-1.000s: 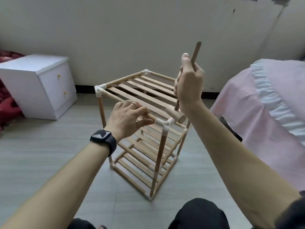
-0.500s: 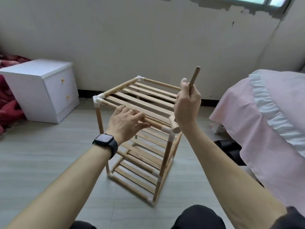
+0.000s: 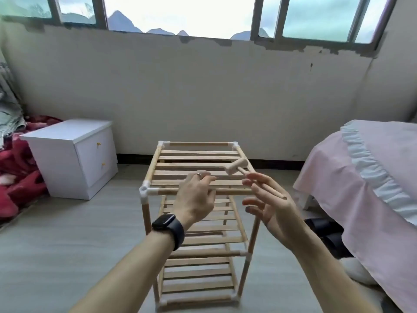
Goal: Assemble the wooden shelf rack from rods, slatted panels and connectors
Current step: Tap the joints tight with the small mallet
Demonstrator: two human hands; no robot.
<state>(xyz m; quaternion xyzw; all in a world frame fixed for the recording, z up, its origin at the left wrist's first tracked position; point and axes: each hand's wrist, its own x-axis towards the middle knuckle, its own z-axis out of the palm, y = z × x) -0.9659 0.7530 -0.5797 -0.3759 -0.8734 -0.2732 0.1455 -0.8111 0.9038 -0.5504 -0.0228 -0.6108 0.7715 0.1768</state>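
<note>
Directly under my left hand [image 3: 195,201] the three-tier wooden slatted shelf rack [image 3: 198,177] blocks any straight drop; its top slats leave only narrow slits. My right hand [image 3: 274,207] carries a small wooden mallet [image 3: 244,171] whose head hangs above the rack's top right corner. Just right of that hand the pink bed with a white ruffle [image 3: 370,177] closes off the side, leaving a tight lane of grey floor [image 3: 67,245]. Left of my left hand the floor lies open as far as the white two-drawer bedside cabinet [image 3: 74,154].
</note>
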